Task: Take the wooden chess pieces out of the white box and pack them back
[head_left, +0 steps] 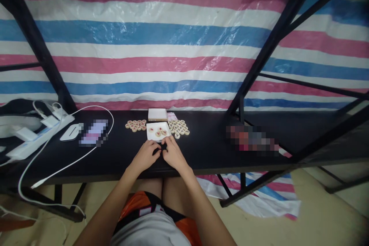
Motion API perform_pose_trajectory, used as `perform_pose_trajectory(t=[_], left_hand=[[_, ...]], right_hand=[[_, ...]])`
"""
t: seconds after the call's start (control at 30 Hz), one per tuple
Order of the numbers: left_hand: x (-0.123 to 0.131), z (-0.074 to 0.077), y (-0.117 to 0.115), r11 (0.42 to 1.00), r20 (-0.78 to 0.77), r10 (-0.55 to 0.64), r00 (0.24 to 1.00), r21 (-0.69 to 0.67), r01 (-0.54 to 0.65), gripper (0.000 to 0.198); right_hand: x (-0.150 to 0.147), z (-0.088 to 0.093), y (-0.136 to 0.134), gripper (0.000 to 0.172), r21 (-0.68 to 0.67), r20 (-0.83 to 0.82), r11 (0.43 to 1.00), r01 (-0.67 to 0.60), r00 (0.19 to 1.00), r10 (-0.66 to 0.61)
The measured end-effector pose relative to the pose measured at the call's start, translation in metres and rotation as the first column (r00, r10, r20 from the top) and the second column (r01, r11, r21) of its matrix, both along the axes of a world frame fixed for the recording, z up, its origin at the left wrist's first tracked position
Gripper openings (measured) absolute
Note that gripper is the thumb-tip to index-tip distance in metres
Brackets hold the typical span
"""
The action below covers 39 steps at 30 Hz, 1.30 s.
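A shallow white box (149,135) lies on the black table with several round Chinese chess pieces (158,133) in it, marked in red. My left hand (146,155) rests at the box's near left edge, fingers bent and thumb apart, with nothing visible between them. At the near right corner is my right hand (174,154); its fingers reach to the rim and its thumb stands apart. Whether the fingertips press on the box is hard to tell. Left of the box sit red-marked pieces (135,125) in a cluster, and to its right are dark-marked pieces (178,127).
Behind the box stands a second white box part (157,114) beside a pinkish paper (172,116). A power strip (37,136), white cable (66,165) and blurred phone-like item (94,132) lie left. Black metal posts (259,57) frame the table before a striped sheet (155,34).
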<state>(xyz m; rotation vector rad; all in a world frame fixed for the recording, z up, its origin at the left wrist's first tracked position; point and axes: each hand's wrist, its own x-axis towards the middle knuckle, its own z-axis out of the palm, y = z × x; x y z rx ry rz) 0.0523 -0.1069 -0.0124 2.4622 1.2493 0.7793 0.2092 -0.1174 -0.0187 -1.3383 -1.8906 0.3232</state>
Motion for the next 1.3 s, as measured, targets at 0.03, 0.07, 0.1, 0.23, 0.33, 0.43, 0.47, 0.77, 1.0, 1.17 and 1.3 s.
perform_pose_trajectory(t=[0.03, 0.07, 0.1, 0.23, 0.33, 0.43, 0.47, 0.77, 1.0, 1.17, 1.3], left_hand=[[0.0, -0.001, 0.0, 1.0, -0.004, 0.008, 1.0, 0.004, -0.008, 0.017], [0.0, -0.001, 0.001, 1.0, -0.007, 0.015, 1.0, 0.009, -0.015, 0.018], [0.0, -0.002, 0.001, 1.0, -0.01, 0.019, 1.0, 0.014, -0.019, 0.019], [-0.001, -0.005, 0.004, 1.0, -0.023, 0.005, 1.0, 0.022, -0.005, 0.02], [-0.002, -0.005, 0.004, 1.0, -0.015, 0.0, 1.0, 0.01, 0.0, 0.021], [-0.002, -0.004, 0.002, 1.0, 0.008, -0.004, 1.0, 0.004, 0.004, 0.024], [-0.002, -0.003, 0.002, 1.0, 0.017, -0.004, 1.0, 0.003, 0.004, 0.027], [-0.002, -0.005, 0.002, 0.999, -0.064, 0.004, 0.998, 0.032, -0.002, 0.037], [0.001, -0.001, -0.001, 0.999, -0.071, 0.037, 0.997, 0.04, -0.034, 0.032], [0.001, -0.002, 0.0, 0.996, -0.065, 0.074, 0.995, 0.046, -0.071, 0.021], [0.002, 0.0, 0.0, 0.992, -0.09, 0.118, 0.989, 0.045, -0.114, 0.016]], right_hand=[[0.0, -0.002, 0.0, 0.033, -0.003, -0.002, 1.0, -0.01, 1.0, 0.01], [0.0, -0.004, 0.0, 0.033, -0.005, -0.007, 1.0, -0.016, 1.0, 0.016], [0.0, -0.005, 0.001, 0.033, -0.006, -0.015, 1.0, -0.021, 1.0, 0.021], [0.002, -0.007, 0.007, 0.031, -0.001, -0.039, 1.0, -0.017, 0.999, 0.017], [0.003, -0.009, 0.009, 0.028, -0.009, -0.054, 1.0, 0.005, 0.999, -0.006], [0.004, -0.01, 0.01, 0.025, -0.034, -0.042, 0.998, 0.051, 0.998, -0.053], [0.004, -0.011, 0.01, 0.024, -0.036, -0.018, 0.996, 0.08, 0.997, -0.081], [0.003, -0.007, 0.008, 0.029, 0.032, 0.159, 0.983, 0.181, 0.97, -0.184], [0.008, -0.011, 0.007, 0.044, 0.063, 0.084, 0.929, 0.366, 0.925, -0.37], [0.002, -0.01, 0.006, 0.04, 0.042, 0.29, 0.949, 0.312, 0.905, -0.31], [0.002, -0.009, 0.004, 0.034, 0.06, 0.248, 0.939, 0.338, 0.906, -0.342]])
